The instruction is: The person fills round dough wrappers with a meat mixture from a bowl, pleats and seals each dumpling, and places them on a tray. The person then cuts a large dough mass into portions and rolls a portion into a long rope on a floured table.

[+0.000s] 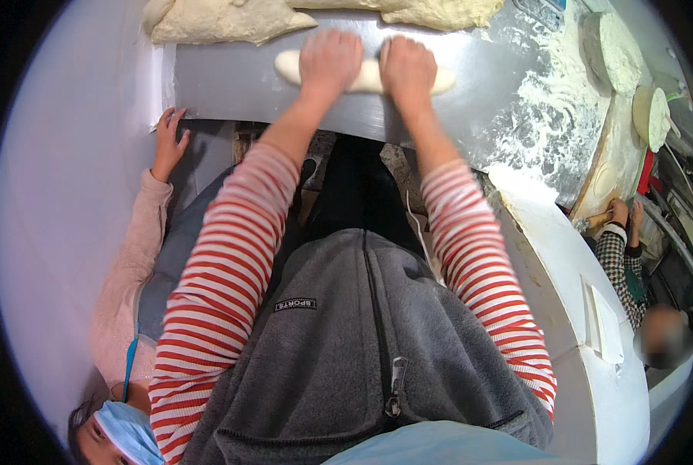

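A smooth pale log of dough [365, 77] lies crosswise on the steel worktop [224, 87]. My left hand [330, 61] is curled over its left part, slightly blurred. Further right, my right hand [409, 67] bends its fingers over the same log. Both ends of the log stick out past my hands, and a stretch of it shows between them. The fingertips are hidden behind my knuckles. Beyond my hands, large soft masses of dough [224, 20] sit along the top edge of the view.
Loose flour [547, 110] covers the worktop's right side. Two round containers of flour [617, 52] stand past it, near a wooden board [605, 168]. At left, another person's hand [172, 139] touches the worktop's corner. A second person's hands [620, 212] are by the board.
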Demonstrator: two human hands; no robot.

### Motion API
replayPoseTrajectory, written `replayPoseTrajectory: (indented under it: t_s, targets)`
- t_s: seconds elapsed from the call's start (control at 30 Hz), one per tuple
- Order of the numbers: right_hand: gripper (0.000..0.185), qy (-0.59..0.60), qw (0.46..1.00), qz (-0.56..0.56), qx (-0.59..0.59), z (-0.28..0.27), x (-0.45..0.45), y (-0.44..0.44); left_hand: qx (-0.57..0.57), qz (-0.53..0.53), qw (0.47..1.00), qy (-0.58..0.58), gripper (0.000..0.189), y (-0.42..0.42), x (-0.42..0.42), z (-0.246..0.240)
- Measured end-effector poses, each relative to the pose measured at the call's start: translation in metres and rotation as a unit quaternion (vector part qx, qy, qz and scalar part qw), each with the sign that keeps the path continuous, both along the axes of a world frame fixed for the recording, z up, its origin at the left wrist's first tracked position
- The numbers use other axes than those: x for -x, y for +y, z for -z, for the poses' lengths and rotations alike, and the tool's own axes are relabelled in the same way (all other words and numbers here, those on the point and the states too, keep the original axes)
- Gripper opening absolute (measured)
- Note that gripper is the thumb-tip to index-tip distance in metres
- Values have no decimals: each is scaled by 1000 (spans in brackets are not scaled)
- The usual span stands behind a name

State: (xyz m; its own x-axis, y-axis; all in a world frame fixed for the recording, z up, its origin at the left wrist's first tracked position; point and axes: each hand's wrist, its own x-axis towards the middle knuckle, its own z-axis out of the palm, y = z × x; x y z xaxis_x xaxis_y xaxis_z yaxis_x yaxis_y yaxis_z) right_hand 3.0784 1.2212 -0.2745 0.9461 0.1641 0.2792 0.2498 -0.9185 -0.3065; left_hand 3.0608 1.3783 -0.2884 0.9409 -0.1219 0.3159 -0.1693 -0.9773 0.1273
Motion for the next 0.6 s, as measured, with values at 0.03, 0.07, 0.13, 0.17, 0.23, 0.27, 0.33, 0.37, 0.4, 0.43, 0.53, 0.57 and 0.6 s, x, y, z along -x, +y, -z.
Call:
replayPoseTrajectory:
  t_s: [0.03, 0.07, 0.13, 0.17, 0.23, 0.27, 0.33, 0.37, 0.4, 0.43, 0.53, 0.57, 0.6]
  targets:
    - [24, -22, 1000, -14, -2, 2, -17, 0, -5, 7, 1000, -19, 22, 1, -12, -3]
    - [27, -55, 998, -29, 17, -3, -19, 0, 54, 34, 998, -4, 26, 2, -17, -7]
    - [41, 44, 998, -41, 4, -14, 10, -11, 36, 46, 996, 74, 39, 8, 3, -15]
    - [48, 71, 996, -56, 18, -19, 41, -22, 25, 63, 991, 117, 44, 13, 29, -22]
    - [59, 192, 975, -75, 82, -29, 109, -44, 8, 65, 989, 134, 48, 21, 93, -34]
    - [59, 169, 980, -67, 78, -19, 106, -46, -7, 66, 986, 153, 50, 24, 96, -32]
    - [61, 195, 974, -51, 106, -8, 99, -48, -45, 58, 976, 203, 52, 28, 93, -27]
    - [61, 132, 988, -38, 75, -3, 80, -45, -54, 57, 983, 164, 52, 29, 86, -27]
    - [61, 129, 989, -15, 75, 7, 49, -42, -51, 46, 987, 147, 52, 27, 47, -18]
    - [61, 84, 994, -2, 71, 10, 22, -39, -46, 36, 990, 125, 51, 25, 17, -15]
    - [63, 92, 983, -42, 153, -14, 20, -43, -39, 56, 981, 181, 54, 29, 19, -35]
    - [64, 90, 986, -54, 132, -16, 34, -45, -53, 81, 985, 143, 56, 30, 27, -37]
    - [64, 137, 983, -60, 109, -27, 68, -55, -57, 79, 980, 174, 57, 35, 62, -44]
